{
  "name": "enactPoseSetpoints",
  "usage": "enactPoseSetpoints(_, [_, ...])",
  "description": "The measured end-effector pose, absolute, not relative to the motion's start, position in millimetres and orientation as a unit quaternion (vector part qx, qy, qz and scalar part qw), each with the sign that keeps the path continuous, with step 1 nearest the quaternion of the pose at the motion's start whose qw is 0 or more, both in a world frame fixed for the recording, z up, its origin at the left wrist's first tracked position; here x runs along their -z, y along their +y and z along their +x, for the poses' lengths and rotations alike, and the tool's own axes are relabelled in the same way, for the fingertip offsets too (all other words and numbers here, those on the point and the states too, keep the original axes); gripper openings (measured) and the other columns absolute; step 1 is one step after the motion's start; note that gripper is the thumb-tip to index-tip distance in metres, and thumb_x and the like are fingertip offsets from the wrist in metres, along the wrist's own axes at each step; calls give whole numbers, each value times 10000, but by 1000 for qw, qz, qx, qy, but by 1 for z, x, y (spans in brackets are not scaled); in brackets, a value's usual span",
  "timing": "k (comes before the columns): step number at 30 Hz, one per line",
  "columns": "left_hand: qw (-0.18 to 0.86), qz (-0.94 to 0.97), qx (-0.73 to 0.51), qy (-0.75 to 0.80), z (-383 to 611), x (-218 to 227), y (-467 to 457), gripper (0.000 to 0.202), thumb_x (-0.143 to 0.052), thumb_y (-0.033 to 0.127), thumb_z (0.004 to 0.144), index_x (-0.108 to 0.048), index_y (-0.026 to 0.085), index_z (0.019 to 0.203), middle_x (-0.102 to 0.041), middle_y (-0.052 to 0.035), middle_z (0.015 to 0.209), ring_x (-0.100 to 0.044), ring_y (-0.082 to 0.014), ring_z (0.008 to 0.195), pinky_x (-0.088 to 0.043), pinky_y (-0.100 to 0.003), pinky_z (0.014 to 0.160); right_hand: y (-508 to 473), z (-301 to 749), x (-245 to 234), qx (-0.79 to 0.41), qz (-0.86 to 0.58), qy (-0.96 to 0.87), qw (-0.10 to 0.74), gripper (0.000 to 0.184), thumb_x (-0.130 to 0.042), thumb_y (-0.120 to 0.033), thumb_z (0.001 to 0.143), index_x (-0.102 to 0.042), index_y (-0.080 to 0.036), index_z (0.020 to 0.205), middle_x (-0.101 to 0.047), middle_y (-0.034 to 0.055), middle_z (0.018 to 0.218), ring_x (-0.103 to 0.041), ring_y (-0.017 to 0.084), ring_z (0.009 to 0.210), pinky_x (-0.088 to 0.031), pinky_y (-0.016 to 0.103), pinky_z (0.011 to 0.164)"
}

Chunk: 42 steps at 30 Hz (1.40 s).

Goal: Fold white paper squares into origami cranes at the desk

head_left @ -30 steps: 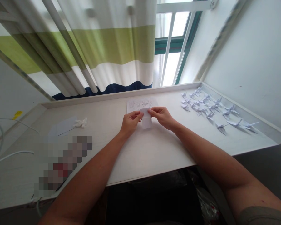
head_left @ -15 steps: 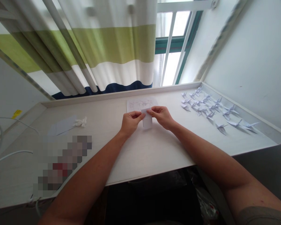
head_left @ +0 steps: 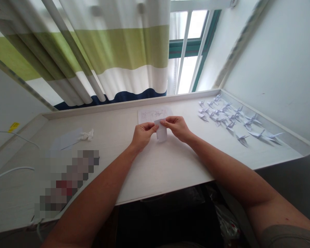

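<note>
Folded paper [head_left: 162,132]: between both hands, over the table [head_left: 155,172]
Left hand [head_left: 142,135]: fingertips pinching its left edge
Right hand [head_left: 178,126]: fingertips clamped near its top
Lower end: less flat than a moment ago; the fold seems unsettled

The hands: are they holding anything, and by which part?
A small white paper, pinched in its upper part: left hand at the left edge, right hand near the upper right corner.

Nothing is legible: the printed sheet [head_left: 144,116] and yellow tag [head_left: 13,127] show blurred marks.
</note>
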<state>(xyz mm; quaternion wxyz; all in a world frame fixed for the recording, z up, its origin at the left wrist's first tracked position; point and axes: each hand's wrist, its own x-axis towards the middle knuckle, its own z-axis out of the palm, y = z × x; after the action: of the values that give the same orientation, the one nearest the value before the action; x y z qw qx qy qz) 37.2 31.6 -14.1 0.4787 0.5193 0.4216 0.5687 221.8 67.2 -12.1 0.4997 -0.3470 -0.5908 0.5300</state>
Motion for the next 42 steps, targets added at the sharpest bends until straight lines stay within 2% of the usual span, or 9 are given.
enactPoseSetpoints(7, [480,514,-570,424,38,14,32,388,-989,507,644,-837,179,785,-767,-37,784,-658,-167,758,-548,-327,782,67,221,11,-514,-345,-599,508,552,-840,-730,755,-788,-181,760,-748,47,770,-650,192,755,-560,342,747])
enactPoseSetpoints(11, [479,509,-569,433,37,15,33,396,-988,493,644,-839,168,814,-776,-49,807,-675,-181,767,-565,-350,801,68,221,11,-508,-334,-604,515,561,-839,-738,748,-781,-182,793,-747,46,798,-654,193,778,-569,346,770])
enactPoseSetpoints(19, [486,482,-584,437,37,19,36,398,-999,481,624,-834,165,801,-786,-47,804,-689,-174,759,-581,-346,811,68,218,15,-493,-355,-632,481,660,-772,-833,736,-733,-174,735,-716,46,741,-628,186,708,-538,338,704])
enactPoseSetpoints(25, [489,478,-589,432,35,18,37,415,-996,498,634,-826,157,797,-794,-56,801,-707,-184,759,-605,-367,825,68,221,16,-497,-350,-660,442,646,-738,-824,781,-751,-179,758,-723,50,742,-638,195,707,-524,333,686])
enactPoseSetpoints(30, [532,468,-568,419,34,17,36,447,-978,535,665,-825,141,810,-793,-76,816,-727,-195,779,-622,-382,855,69,221,19,-464,-365,-660,464,620,-727,-786,823,-750,-173,735,-687,38,704,-578,168,658,-466,312,636])
enactPoseSetpoints(33, [547,477,-537,430,35,17,33,478,-946,584,697,-824,133,800,-783,-83,800,-715,-184,745,-621,-369,819,68,220,20,-448,-380,-652,478,642,-722,-807,805,-720,-174,696,-658,29,676,-544,156,637,-440,301,608])
enactPoseSetpoints(37, [536,506,-520,431,36,17,32,492,-957,590,658,-816,135,776,-775,-71,780,-688,-170,712,-606,-338,769,68,218,19,-443,-387,-651,480,666,-716,-828,781,-704,-167,692,-642,22,663,-521,144,628,-425,284,587])
enactPoseSetpoints(42, [523,530,-516,424,32,19,35,516,-907,634,703,-798,136,785,-758,-59,724,-712,-193,710,-606,-347,771,66,219,17,-476,-377,-665,434,654,-695,-804,805,-701,-157,706,-628,14,640,-518,135,610,-426,275,587])
